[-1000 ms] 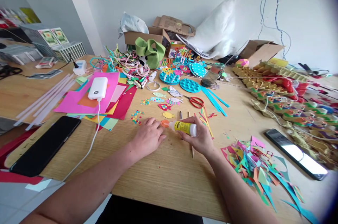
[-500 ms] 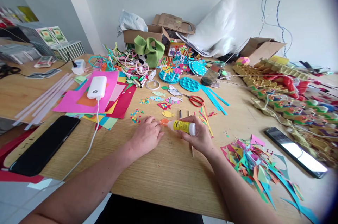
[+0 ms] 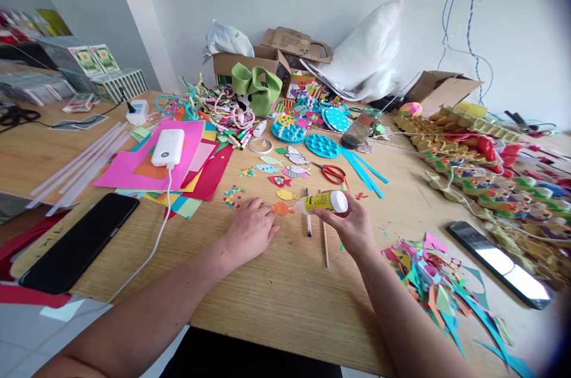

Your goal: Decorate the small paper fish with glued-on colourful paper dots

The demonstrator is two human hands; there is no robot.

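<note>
My right hand (image 3: 352, 224) is wrapped around a yellow-labelled glue bottle (image 3: 323, 203) with a white base, tilted so its nozzle points left. The nozzle tip is close to the tail of an orange paper fish (image 3: 282, 208); whether it touches, I cannot tell. My left hand (image 3: 250, 222) lies on the table, its fingertips at the fish's head end and its thumb apart. Just beyond is a yellow paper fish (image 3: 285, 195), with more decorated paper fish (image 3: 279, 180) behind. A pen (image 3: 308, 224) and a thin wooden stick (image 3: 326, 244) lie under and beside the bottle.
Red-handled scissors (image 3: 333, 174) and blue paper strips (image 3: 363, 171) lie farther back. Paper scraps (image 3: 439, 283) and a phone (image 3: 499, 262) are at right. A black phone (image 3: 80, 241), coloured sheets (image 3: 129, 167) and a cabled power bank (image 3: 168, 147) are at left.
The glue bottle has moved right with my right hand, from over the fish's body to its tail. More of the orange fish and the pen shows. My left hand stays by the fish.
</note>
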